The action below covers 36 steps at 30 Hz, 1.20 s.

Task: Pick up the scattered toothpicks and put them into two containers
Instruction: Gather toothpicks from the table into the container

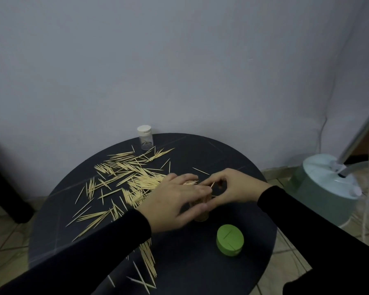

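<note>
- Both hands meet at the middle of the round black table (200, 271), right over a small jar (202, 217) that is mostly hidden beneath them.
- The left hand (175, 201) reaches across with fingers curled, thumb down along the jar's side; it grips the jar, though the jar's top is covered.
- The right hand (232, 188) comes in from the other side, its fingertips pinching a single toothpick (212, 185) that stands tilted just above the jar.
- Loose toothpicks (124, 177) lie scattered in a wide heap on the table's left half, from the far edge down past the left sleeve.
- More of them show near the front edge, under the left forearm.
- A green lid (230, 239) sits on the table just in front of the jar, apart from both hands.
- At the far rim stands a clear bottle (145, 137) with a white cap on, upright, touching nothing.
- On the floor to the right rests a pale green lamp base (324, 186).
</note>
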Each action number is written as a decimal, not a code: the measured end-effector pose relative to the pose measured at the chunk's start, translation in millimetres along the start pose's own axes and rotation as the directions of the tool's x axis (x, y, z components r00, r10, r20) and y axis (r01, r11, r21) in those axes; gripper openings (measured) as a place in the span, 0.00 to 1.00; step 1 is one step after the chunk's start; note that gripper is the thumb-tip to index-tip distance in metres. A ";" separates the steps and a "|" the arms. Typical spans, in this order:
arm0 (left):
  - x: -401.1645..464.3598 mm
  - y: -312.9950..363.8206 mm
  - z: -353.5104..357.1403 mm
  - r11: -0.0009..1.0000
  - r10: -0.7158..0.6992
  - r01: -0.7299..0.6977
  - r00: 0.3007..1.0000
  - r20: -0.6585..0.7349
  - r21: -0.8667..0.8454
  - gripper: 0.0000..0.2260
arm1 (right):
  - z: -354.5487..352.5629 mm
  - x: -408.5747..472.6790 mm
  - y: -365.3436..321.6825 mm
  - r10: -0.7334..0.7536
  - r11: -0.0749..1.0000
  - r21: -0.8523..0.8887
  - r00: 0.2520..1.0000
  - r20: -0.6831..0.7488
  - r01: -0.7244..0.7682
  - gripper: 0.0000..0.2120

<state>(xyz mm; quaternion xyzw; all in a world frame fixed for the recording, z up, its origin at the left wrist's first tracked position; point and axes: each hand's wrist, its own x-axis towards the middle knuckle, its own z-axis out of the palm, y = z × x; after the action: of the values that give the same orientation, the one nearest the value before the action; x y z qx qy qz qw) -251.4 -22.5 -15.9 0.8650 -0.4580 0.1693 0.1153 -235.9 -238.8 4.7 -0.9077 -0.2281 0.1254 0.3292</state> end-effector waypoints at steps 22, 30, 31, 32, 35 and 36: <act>3.5 -33.5 0.4 0.951 -0.296 0.275 0.942 -0.156 -0.139 0.16 | -8.3 19.8 2.0 0.244 0.926 -0.307 0.969 0.037 -0.221 0.22; -1.8 -53.1 11.2 0.851 -0.523 0.498 0.831 0.188 0.165 0.13 | 4.0 38.0 10.2 0.322 0.876 -0.380 0.947 0.002 -0.297 0.06; -1.4 -54.0 12.5 0.845 -0.531 0.505 0.828 0.178 0.173 0.12 | 4.2 40.9 11.0 0.311 0.874 -0.389 0.950 -0.010 -0.290 0.06; -0.5 -54.5 13.3 0.840 -0.540 0.514 0.825 0.166 0.175 0.10 | 4.7 43.5 11.4 0.293 0.872 -0.404 0.956 -0.020 -0.276 0.06; 0.4 -60.6 16.6 0.821 -0.569 0.546 0.809 0.150 0.168 0.08 | 8.9 54.1 15.7 0.202 0.869 -0.451 0.978 -0.051 -0.203 0.07; 0.4 -63.5 17.7 0.814 -0.579 0.557 0.803 0.143 0.168 0.08 | 10.4 58.2 18.1 0.160 0.875 -0.449 0.984 -0.081 -0.180 0.08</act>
<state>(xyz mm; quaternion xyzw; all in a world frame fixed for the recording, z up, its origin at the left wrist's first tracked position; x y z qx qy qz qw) -195.1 6.1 -34.8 0.9796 -0.1758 0.0713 0.0661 -183.5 -216.6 -19.5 -0.9783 -0.1636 0.0780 0.1004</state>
